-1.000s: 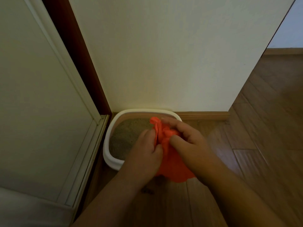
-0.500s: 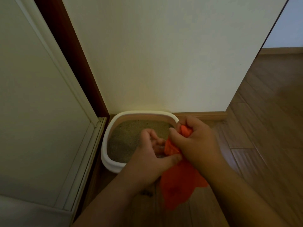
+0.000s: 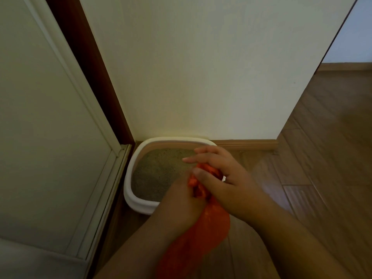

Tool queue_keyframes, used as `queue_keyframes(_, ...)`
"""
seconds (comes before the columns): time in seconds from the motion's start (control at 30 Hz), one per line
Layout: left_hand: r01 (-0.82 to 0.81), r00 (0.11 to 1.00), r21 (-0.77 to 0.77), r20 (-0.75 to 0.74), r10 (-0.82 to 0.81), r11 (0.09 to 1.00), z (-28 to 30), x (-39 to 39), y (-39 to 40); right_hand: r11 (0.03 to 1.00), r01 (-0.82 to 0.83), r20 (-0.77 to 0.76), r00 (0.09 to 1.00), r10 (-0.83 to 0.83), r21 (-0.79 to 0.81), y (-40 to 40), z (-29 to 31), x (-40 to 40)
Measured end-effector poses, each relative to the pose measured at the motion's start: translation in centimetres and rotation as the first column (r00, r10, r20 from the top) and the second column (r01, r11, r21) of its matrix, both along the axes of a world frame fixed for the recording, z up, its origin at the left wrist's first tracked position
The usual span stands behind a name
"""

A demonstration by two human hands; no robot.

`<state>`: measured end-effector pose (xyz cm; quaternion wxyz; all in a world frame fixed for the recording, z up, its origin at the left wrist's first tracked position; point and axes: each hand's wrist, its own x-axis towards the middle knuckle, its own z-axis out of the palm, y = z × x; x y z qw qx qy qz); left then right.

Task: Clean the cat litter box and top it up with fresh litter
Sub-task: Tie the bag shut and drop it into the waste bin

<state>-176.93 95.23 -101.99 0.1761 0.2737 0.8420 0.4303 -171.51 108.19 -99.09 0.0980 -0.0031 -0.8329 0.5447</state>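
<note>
Hands, two, bare: I log the right hand [image 3: 227, 178] with thumb pinching the gathered neck of an orange plastic bag [image 3: 201, 232] and forefingers stretched loose toward 11 o'clock, the left hand [image 3: 181, 200] curled round the same neck from 9 o'clock, bag body hanging toward 6 o'clock. Litter box [image 3: 138, 204], white-rimmed, grey litter [image 3: 159, 174] inside, sits at 10 o'clock of the hands, in the corner against the wall [image 3: 201, 67]. Step, as I judge it: tying off the waste bag; next calls for cinching the knot, setting it aside, then fresh litter.

bag [image 3: 203, 236] orange | litter box [image 3: 128, 184] white | litter [image 3: 159, 172] grey-tan | floor [image 3: 322, 158] brown wood
</note>
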Motion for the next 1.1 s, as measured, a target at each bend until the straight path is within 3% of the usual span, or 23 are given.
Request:
queue_keyframes(0.13,-0.101,0.995,0.002,0.008,0.101,0.995,0.0,-0.4,-0.1,0.986,-0.008,0.127,0.992,-0.013,0.167,0.1,-1.1,-0.4)
queue_keyframes(0.27,-0.153,0.984,0.113,0.113,0.141,0.982,0.3,-0.1,-0.9,0.973,0.08,0.088,0.991,-0.101,0.216,0.5,-1.0,-0.4)
queue_keyframes(0.37,-0.101,0.982,0.12,0.17,0.08,0.988,0.1,-0.4,-1.2,0.984,0.175,0.112,0.978,-0.176,0.022,0.8,-0.9,-0.3)
queue_keyframes(0.57,0.067,0.918,0.019,0.39,-0.069,0.998,-1.0,-1.2,-2.2,0.906,0.292,0.183,0.952,-0.244,-0.307,1.0,-0.7,-0.4)
queue_keyframes(0.67,0.028,0.956,-0.029,0.294,-0.018,0.999,-1.2,-1.3,-2.1,0.856,0.312,0.204,0.947,-0.246,-0.413,1.1,-0.9,-0.6)
queue_keyframes(0.73,-0.025,0.977,-0.055,0.211,0.036,0.998,-1.2,-1.5,-1.9,0.881,0.331,0.168,0.942,-0.289,-0.338,1.1,-1.3,-0.7)
queue_keyframes(0.83,-0.075,0.989,-0.053,0.121,0.08,0.996,-1.0,-1.1,-1.5,0.95,0.298,0.039,0.952,-0.302,0.09,1.0,-2.2,-0.9)
queue_keyframes(0.93,-0.115,0.993,-0.029,0.026,0.115,0.993,-1.0,-0.4,-1.1,0.891,0.253,-0.018,0.964,-0.266,0.378,0.9,-3.4,-1.1)
queue_keyframes(1.0,-0.124,0.992,-0.009,0.001,0.124,0.992,-0.9,-0.3,-1.0,0.914,0.217,0.044,0.968,-0.247,0.343,0.6,-3.4,-1.2)
queue_keyframes(1.1,-0.111,0.994,0.016,0.008,0.111,0.994,-0.6,-0.1,-1.2,0.993,0.112,0.235,0.965,-0.117,0.035,0.2,-2.3,-0.9)
